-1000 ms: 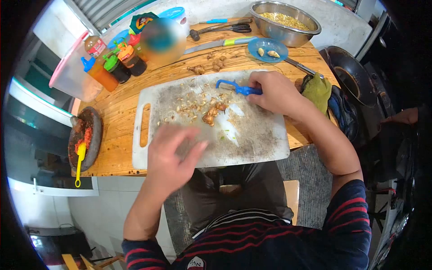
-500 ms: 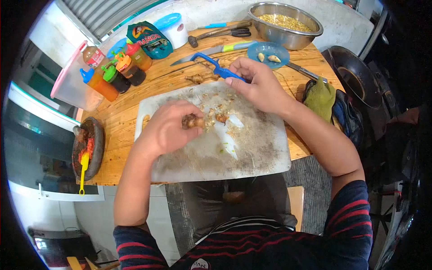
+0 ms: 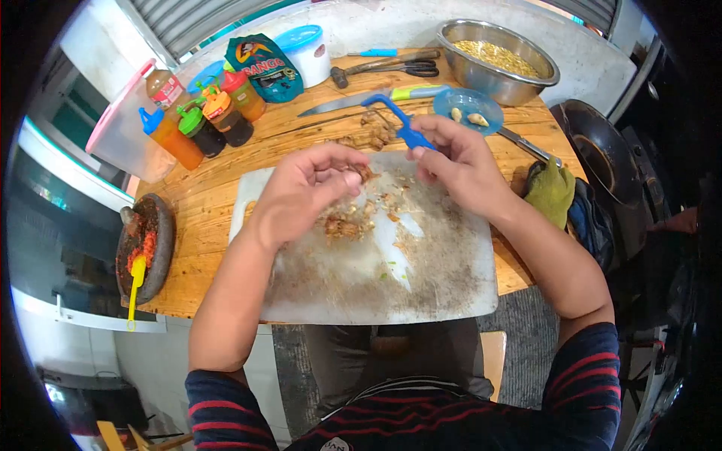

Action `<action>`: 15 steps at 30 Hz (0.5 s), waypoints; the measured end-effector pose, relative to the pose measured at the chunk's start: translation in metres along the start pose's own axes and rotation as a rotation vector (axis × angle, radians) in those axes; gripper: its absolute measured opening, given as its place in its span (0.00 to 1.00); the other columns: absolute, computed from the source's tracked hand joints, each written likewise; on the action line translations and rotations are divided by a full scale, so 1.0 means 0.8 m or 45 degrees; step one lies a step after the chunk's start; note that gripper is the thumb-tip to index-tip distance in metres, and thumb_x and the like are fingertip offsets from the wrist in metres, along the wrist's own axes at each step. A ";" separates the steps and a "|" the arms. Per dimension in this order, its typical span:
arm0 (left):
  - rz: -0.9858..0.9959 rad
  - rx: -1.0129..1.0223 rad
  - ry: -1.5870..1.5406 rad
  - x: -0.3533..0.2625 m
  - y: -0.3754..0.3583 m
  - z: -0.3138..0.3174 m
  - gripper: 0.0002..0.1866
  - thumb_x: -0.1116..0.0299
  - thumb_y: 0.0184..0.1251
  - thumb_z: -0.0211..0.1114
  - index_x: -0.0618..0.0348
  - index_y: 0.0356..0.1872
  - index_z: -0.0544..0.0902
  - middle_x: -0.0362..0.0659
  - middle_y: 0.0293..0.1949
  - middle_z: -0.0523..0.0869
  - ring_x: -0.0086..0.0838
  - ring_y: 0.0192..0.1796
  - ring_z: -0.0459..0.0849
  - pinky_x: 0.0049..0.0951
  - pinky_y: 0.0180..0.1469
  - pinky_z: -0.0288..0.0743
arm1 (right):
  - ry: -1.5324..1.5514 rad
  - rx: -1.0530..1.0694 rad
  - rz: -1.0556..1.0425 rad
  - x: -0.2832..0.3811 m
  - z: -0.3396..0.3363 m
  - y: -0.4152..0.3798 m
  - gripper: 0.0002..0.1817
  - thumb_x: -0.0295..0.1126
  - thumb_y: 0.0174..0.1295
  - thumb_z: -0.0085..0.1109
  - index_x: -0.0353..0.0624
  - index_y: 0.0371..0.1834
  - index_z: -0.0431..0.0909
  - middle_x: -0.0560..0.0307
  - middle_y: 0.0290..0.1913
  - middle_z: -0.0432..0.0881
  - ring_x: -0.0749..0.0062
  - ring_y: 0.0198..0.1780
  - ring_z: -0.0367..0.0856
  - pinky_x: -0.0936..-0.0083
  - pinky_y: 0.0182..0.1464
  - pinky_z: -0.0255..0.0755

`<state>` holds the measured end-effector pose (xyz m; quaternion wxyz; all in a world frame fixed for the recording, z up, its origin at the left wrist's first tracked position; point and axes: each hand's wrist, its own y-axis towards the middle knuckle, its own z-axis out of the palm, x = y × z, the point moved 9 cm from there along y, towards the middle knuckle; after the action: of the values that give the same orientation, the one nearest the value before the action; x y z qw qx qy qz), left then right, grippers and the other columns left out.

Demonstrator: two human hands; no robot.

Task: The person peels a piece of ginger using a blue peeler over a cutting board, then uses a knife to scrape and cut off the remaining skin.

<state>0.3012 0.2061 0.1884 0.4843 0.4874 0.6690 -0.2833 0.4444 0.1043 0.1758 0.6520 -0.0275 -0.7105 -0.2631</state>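
My left hand [image 3: 304, 188] is over the left part of the white cutting board [image 3: 444, 286], fingers closed on a small brown knobbly root piece [image 3: 364, 173], mostly hidden by them. My right hand [image 3: 466, 161] grips the handle of a blue peeler [image 3: 411, 135], its head pointing up and left, apart from the root. Brown peelings [image 3: 342, 228] and small scraps lie on the board below. Beyond the board's far edge, more unpeeled roots [image 3: 380, 135] rest on the table. Pale peeled pieces [image 3: 477, 119] sit on a blue plate [image 3: 444, 101].
A kitchen knife [image 3: 338, 104] lies behind the roots. At the back right stands a steel bowl [image 3: 553, 74] of yellowish pieces in liquid. Sauce bottles [image 3: 177, 139] fill the left back. A stone mortar [image 3: 164, 255] with red paste and a yellow spoon is at the left edge.
The view has shifted slightly. My left hand has moved up and right with the root, uncovering peelings on the board. My right hand still holds the peeler.
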 end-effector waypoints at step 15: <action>0.075 0.006 -0.651 0.022 0.007 -0.012 0.13 0.71 0.68 0.62 0.64 0.51 0.81 0.42 0.34 0.85 0.23 0.36 0.83 0.21 0.38 0.76 | -0.622 0.051 -0.460 0.041 0.050 -0.007 0.14 0.35 0.66 0.60 0.36 0.47 0.79 0.53 0.26 0.77 0.75 0.26 0.73 0.77 0.30 0.68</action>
<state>0.3017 0.2231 0.1763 0.6445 0.4205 0.5097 -0.3846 0.4007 0.1060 0.2045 0.4050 0.0496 -0.8447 -0.3463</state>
